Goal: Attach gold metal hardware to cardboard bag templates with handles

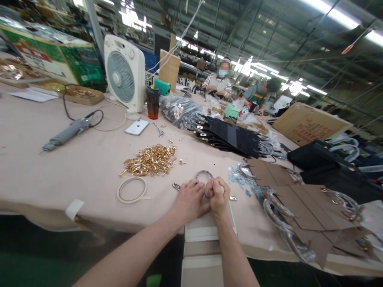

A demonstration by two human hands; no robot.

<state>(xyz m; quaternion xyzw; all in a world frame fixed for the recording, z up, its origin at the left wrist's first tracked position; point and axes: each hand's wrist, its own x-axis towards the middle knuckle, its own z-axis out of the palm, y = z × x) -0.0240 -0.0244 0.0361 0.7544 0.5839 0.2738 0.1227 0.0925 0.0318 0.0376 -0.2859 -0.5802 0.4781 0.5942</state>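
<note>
My left hand [191,199] lies over the top of a white bag-like piece [202,233], its fingers stretched toward my right hand. My right hand [218,195] is closed in a fist on the same spot; a pale rounded end shows in it, but I cannot make out what it holds. Behind the fingers a plastic-wrapped loop handle [204,174] sticks up. Silver metal fittings poke out on both sides, a left one [176,186] and a right one [233,198]. The white piece hangs over the table's front edge. To the left are a masking tape roll [119,192] and a pile of gold-coloured metal parts [151,160].
A grey electric screwdriver [67,133], a phone [137,127], a dark tumbler [153,104] and a white fan [124,73] stand left. Black bag panels [230,133] are stacked ahead. Brown bag pieces [302,207] with wrapped handles lie right. Two people work farther back.
</note>
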